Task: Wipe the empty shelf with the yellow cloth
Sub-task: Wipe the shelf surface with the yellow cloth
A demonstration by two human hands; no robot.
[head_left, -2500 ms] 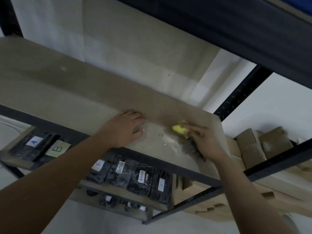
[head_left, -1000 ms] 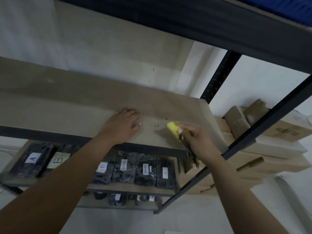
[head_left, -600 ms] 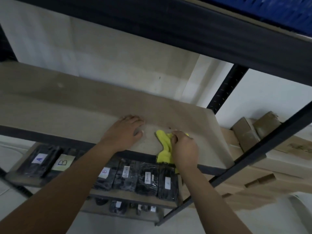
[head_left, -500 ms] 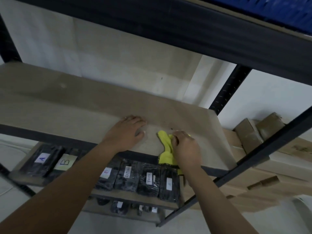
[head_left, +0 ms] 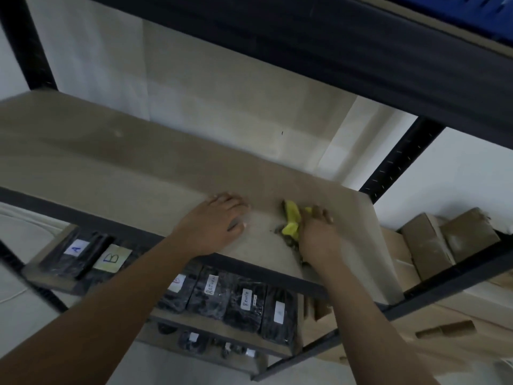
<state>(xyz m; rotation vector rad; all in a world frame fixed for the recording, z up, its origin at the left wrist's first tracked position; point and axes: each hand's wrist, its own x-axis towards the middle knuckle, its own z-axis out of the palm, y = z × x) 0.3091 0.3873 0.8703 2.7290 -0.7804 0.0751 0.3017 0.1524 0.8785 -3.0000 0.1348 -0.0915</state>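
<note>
Yellow cloth (head_left: 292, 221): bunched on empty shelf (head_left: 116, 173), near right front corner, beside dark debris specks. Judged soft, light, limp (folds easily, no breakage risk); best gathered in bunch under palm so flat pressure is spread. Right hand (head_left: 316, 232): laid over cloth, fingers curled around it, cloth gripped and pressed to board; forearm extended up from below. Left hand (head_left: 215, 222): placed flat on shelf just beside cloth, fingers straight, nothing held (bracing judged). Labelled black packs (head_left: 241, 304) stored on lower shelf.

Matt wood-look shelf (head_left: 116, 168), soft yellow cloth (head_left: 292, 220), dark metal frame (head_left: 399, 162), glossy black plastic-wrapped packs (head_left: 241, 304).
</note>
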